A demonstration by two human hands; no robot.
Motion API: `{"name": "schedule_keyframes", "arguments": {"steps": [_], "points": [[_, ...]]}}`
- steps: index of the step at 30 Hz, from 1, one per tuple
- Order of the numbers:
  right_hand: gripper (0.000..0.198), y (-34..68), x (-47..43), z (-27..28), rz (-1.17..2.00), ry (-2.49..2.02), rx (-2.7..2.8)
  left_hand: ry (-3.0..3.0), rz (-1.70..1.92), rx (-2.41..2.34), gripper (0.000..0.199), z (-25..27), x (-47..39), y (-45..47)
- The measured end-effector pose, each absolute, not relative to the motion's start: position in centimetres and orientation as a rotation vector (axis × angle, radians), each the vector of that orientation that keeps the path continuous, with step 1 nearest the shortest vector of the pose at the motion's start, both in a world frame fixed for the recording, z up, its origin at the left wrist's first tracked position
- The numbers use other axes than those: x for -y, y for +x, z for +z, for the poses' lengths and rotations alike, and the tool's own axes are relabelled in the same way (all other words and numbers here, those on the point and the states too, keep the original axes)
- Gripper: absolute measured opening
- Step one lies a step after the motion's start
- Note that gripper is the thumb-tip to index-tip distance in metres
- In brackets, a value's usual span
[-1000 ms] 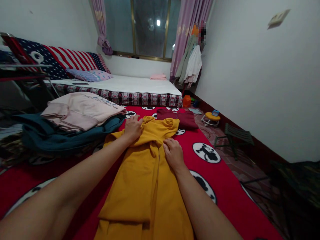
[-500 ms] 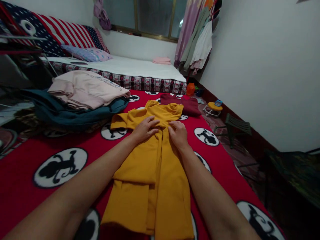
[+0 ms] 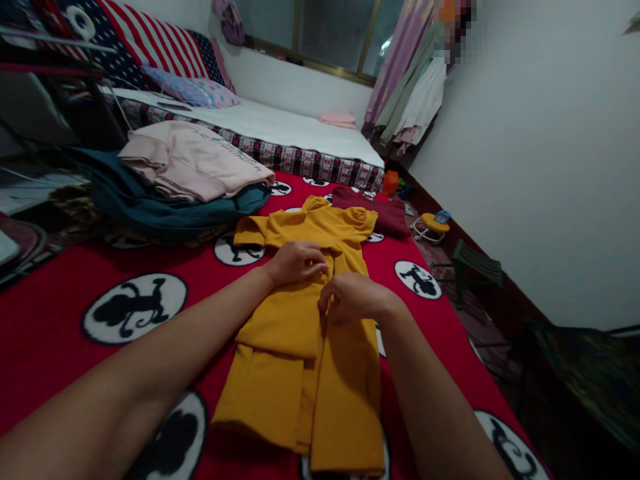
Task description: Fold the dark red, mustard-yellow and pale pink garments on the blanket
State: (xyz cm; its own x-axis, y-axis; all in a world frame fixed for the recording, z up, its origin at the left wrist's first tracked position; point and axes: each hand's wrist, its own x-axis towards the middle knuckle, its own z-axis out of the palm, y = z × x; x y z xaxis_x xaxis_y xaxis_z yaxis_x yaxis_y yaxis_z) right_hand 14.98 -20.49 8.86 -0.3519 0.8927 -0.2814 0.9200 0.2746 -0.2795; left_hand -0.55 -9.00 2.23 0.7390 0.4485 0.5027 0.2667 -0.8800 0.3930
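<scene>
A long mustard-yellow coat (image 3: 280, 320) lies spread on the red blanket, its collar end away from me and a gap running down its front. Its left panel has a fold across it, with a lower layer showing beneath. My left hand (image 3: 299, 261) rests on the coat left of the gap, fingers curled in at the front edge. Just nearer to me, my right hand (image 3: 353, 295) bends down over the gap, thumb and fingers pinched on the cloth edge. The fingertips of the right hand are partly hidden.
The red blanket (image 3: 165, 373) has black-and-white monkey patches. A folded maroon garment (image 3: 393, 217) lies past the coat. To the left, a pale pink sweatshirt (image 3: 195, 160) tops a teal garment (image 3: 165, 213). A green folding stool (image 3: 477, 263) and a yellow-topped stool (image 3: 434, 223) stand right.
My right hand has come nearer and leftward onto the coat's front gap, its fingers now pinched. My left hand has curled from lying flat. The view has tilted and shifted slightly.
</scene>
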Motion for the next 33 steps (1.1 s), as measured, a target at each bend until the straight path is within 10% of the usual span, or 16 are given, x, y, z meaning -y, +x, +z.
{"name": "schedule_keyframes", "arguments": {"steps": [16,27,33], "points": [[0.022,15.0,20.6,8.9,-0.772,1.533,-2.361,2.899,0.597,-0.182,0.018,3.1,11.3,-1.8],[0.022,15.2,20.4,8.6,-1.522,1.338,-2.564,2.593,1.064,-0.535,0.033,1.9,10.7,-2.3],[0.016,15.3,18.3,6.1,-0.992,2.375,-2.842,2.566,1.139,-1.100,0.023,1.9,10.2,-2.6]]}}
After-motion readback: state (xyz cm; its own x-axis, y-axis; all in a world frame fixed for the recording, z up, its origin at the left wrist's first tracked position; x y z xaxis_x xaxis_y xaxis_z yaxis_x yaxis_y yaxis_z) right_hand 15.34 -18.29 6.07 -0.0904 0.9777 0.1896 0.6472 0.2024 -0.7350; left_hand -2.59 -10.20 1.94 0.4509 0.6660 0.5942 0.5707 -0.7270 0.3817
